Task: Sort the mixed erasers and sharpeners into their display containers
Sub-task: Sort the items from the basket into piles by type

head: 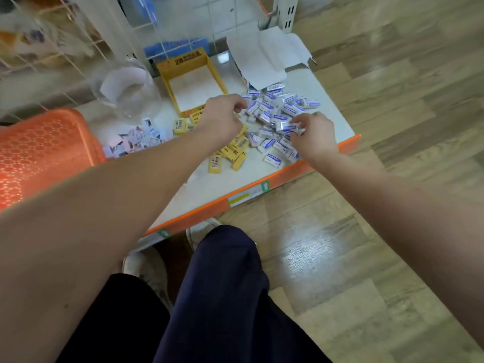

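A heap of white erasers with blue sleeves (pixel 275 113) lies on the right part of a low white shelf (pixel 209 184). My right hand (pixel 313 134) pinches a few of these blue-sleeved erasers (pixel 286 126) at the heap's near edge. My left hand (pixel 222 116) hovers with curled fingers at the heap's left side; whether it holds anything is hidden. Yellow erasers (pixel 230 153) lie scattered below my left hand. An empty yellow display box (pixel 192 79) stands behind. A white box with open flaps (pixel 264 58) stands at the back right.
Small pale packets (pixel 136 140) lie at the left, beside an orange plastic basket (pixel 44 150). A clear jar (pixel 123 87) stands behind them, with wire racks at the back. The shelf has an orange front edge (pixel 235 203); my knees and shoes are below it.
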{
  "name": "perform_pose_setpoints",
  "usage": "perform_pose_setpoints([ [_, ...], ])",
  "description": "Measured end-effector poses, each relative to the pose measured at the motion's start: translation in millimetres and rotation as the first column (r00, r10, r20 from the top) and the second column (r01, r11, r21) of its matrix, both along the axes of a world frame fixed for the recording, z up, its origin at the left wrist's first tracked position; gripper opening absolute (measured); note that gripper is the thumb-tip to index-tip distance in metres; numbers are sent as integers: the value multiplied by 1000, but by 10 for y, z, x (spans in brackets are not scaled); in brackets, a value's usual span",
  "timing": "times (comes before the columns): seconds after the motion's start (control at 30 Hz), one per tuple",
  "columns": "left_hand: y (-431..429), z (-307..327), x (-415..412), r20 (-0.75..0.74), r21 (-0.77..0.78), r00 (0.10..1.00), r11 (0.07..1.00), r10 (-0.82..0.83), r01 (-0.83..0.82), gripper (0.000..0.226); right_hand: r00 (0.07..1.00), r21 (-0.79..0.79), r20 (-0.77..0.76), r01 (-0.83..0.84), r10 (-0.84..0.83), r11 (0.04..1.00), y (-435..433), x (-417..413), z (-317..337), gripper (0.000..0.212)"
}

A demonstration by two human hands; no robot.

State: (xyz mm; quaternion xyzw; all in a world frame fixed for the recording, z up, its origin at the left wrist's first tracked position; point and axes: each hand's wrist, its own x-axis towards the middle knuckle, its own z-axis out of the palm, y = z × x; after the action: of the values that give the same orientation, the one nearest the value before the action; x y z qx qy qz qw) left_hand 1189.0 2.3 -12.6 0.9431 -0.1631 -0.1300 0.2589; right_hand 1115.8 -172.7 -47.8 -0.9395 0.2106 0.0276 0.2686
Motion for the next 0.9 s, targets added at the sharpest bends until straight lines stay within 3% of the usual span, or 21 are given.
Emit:
perform_pose_setpoints([
  [0.27, 1105, 496, 93, 76, 107, 997, 994, -8, 0, 38, 984, -13, 62, -169, 169, 986, 696, 135, 359, 32],
  [0.43, 1963, 410, -112, 69, 310, 990, 946, -123, 96, 32, 923, 14, 73, -380, 378, 925, 1429, 170, 491, 32],
  [0.5, 2150, 334, -252, 24, 427, 965, 875, -261, 227, 37, 882, 40, 81, -469, 465, 882, 1723, 140, 489, 33],
  [0.57, 2211, 281, -345, -24, 566, 912, 746, -409, 350, 44, 850, 59, 81, -526, 521, 849, 1985, 107, 466, 32],
  [0.7, 2311, 207, -420, -151, 760, 835, 478, -529, 440, 54, 821, 56, 38, -571, 569, 819, 2334, 17, 353, 33],
  [0.9, 2618, 122, -564, -75, 763, 801, 482, -594, 430, 56, 802, 35, 5, -597, 597, 802, 2443, -38, 356, 35],
])
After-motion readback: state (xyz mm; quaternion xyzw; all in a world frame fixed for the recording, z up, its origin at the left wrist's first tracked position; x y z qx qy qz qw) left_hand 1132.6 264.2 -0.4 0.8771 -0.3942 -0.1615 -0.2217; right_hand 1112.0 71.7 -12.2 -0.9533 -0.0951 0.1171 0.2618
